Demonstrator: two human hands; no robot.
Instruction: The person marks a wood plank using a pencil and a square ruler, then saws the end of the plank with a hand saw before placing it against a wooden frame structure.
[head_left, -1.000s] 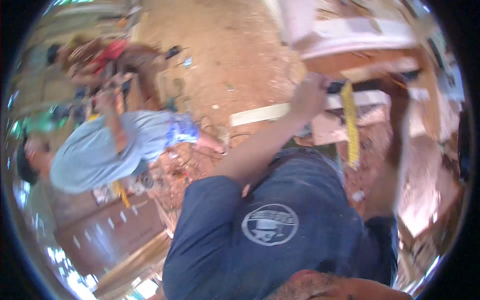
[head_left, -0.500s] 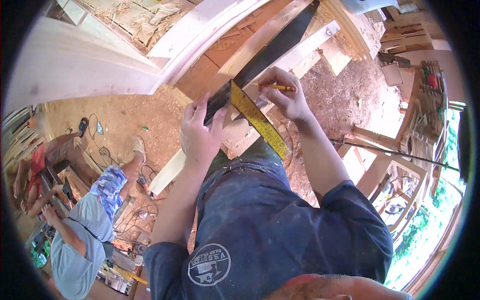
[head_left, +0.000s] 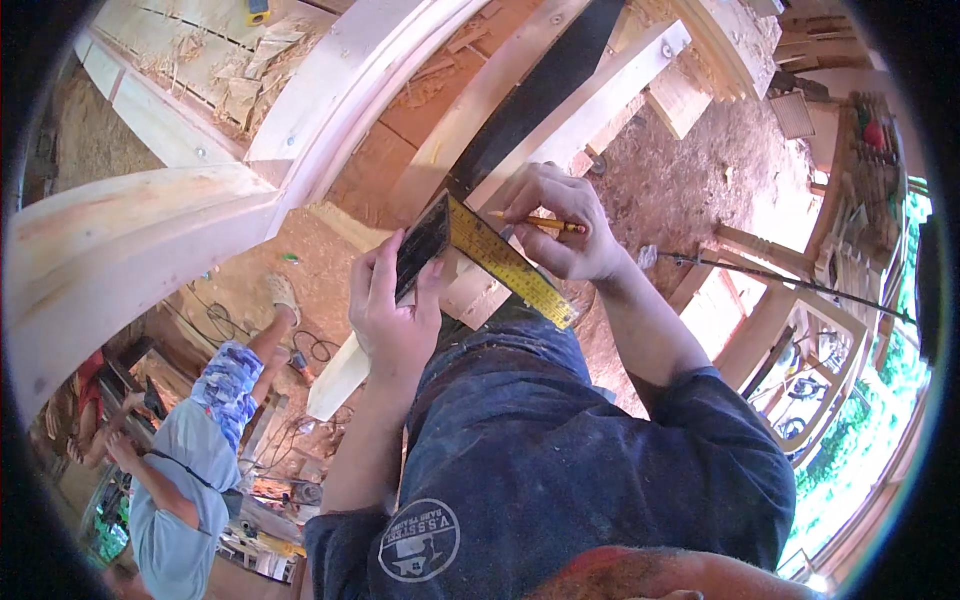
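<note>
My left hand (head_left: 395,305) is closed around the dark stock of a try square (head_left: 505,262), thumb on one side and fingers on the other. The square's yellow marked blade slants down to the right, over the end of a pale wooden piece (head_left: 468,292). In my right hand (head_left: 565,220) is a yellow pencil (head_left: 545,222), pinched between thumb and fingers. Its tip points left, close to the blade's upper edge. A long black strip (head_left: 540,100) runs away from the square between pale wooden boards.
A large curved timber frame (head_left: 150,230) fills the upper left. Behind it lie wood shavings (head_left: 250,75). At the lower left a person in a light blue shirt (head_left: 185,500) sits near cables on the dirt floor. A wooden frame (head_left: 815,370) stands at the right.
My view has shifted, so the timber frame at left looks larger. Both hands keep their grips; the square appears slightly lower and to the left.
</note>
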